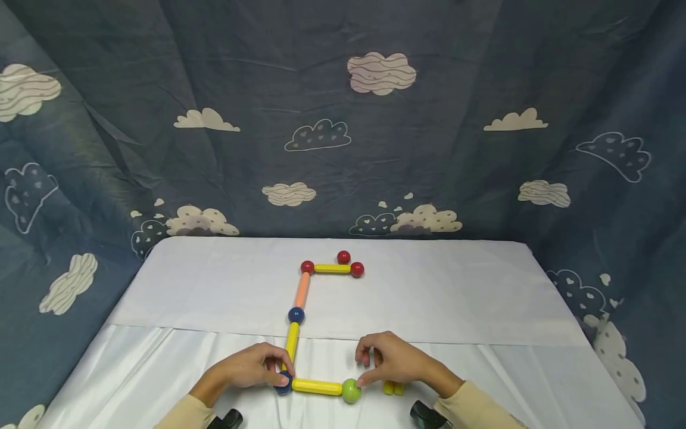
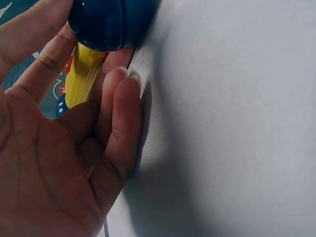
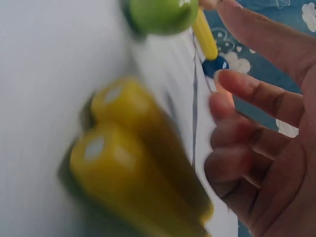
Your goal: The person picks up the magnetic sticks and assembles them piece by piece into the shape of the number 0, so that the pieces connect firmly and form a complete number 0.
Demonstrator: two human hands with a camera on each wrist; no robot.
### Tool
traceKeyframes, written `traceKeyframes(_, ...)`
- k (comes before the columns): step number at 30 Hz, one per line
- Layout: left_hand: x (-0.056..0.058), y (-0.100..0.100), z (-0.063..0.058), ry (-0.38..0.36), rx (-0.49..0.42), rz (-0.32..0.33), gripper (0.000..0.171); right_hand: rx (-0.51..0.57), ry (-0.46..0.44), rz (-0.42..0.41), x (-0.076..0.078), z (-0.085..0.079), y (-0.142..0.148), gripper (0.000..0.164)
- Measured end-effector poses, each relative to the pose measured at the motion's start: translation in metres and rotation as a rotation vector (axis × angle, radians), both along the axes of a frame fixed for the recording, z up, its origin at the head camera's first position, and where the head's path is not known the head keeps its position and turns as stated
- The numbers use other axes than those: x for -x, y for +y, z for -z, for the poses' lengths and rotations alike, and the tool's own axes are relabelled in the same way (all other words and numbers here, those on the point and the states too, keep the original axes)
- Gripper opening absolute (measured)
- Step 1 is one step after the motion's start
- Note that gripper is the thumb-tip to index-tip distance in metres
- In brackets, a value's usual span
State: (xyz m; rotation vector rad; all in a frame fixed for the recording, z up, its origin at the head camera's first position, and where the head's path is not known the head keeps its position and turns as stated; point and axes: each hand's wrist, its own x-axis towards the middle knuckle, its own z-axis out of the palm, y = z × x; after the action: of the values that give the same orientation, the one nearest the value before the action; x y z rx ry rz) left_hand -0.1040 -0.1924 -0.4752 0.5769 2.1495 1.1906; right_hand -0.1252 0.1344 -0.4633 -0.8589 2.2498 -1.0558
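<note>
In the head view my left hand (image 1: 249,366) pinches a blue ball (image 1: 284,383) between thumb and fingers at a corner of a chain of balls and rods. From that ball a yellow rod (image 1: 317,387) runs right to a green ball (image 1: 351,391). Another yellow rod (image 1: 292,339) leads away to a second blue ball (image 1: 296,316). My right hand (image 1: 396,357) hovers with loosely bent fingers, its thumb tip beside the green ball; whether they touch I cannot tell. Two loose yellow rods (image 3: 133,153) lie side by side beneath that hand.
Farther back, a peach rod (image 1: 302,291) joins a red ball (image 1: 307,267), and a yellow rod (image 1: 332,269) links that to another red ball (image 1: 356,270). A third red ball (image 1: 343,257) sits just behind. White cloth (image 1: 455,292) covers the table; a cloud-patterned curtain (image 1: 429,149) hangs around it.
</note>
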Motion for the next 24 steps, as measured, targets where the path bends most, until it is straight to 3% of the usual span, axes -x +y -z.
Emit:
traceKeyframes(12,-0.001,0.0,0.0,-0.023,-0.018,-0.008,0.01,-0.067,0.27,0.185,-0.002,0.005,0.031,0.043)
traceKeyframes(17,-0.001,0.001,0.0,-0.035,-0.017,-0.019,0.009,-0.12,0.279,0.25,-0.009,0.008,0.04,0.062)
traceKeyframes(24,-0.001,0.0,0.002,-0.037,-0.044,-0.011,0.011,-0.174,0.246,0.228,-0.014,0.015,0.045,0.088)
